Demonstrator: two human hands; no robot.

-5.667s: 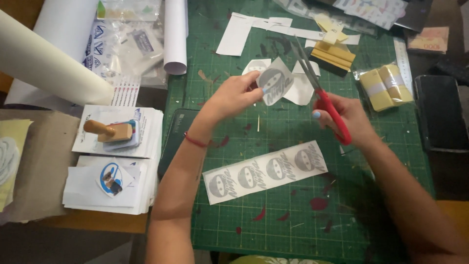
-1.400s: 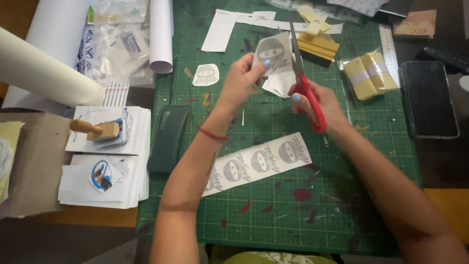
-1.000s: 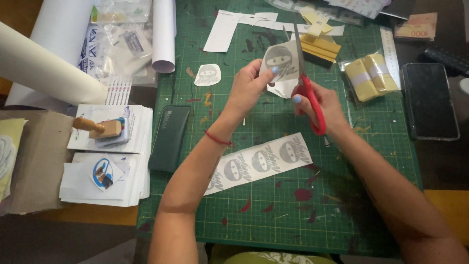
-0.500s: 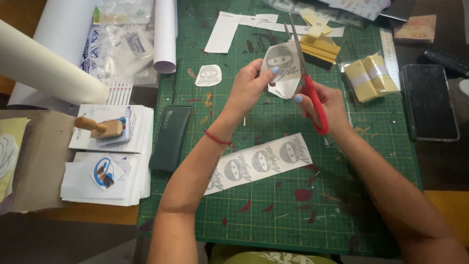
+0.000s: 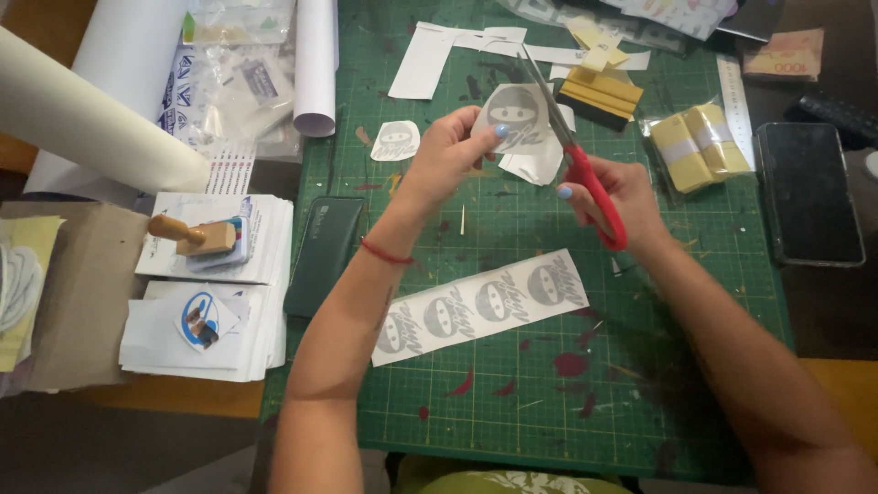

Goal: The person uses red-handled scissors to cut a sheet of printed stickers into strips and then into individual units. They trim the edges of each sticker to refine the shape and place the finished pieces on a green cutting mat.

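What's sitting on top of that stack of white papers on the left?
A wooden-handled stamp sits on the upper stack of white papers. The lower stack carries a round blue sticker. The sheets underneath are covered, and the stamp's face cannot be seen.

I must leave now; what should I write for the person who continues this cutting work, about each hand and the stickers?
Left hand: holds one grey sticker above the green cutting mat.
Right hand: holds the red scissors, blades at the sticker's right edge.
Done: one cut-out sticker lies on the mat, left of the hands.
Left: finish trimming the held sticker; the strip of four stickers lies uncut below the hands.
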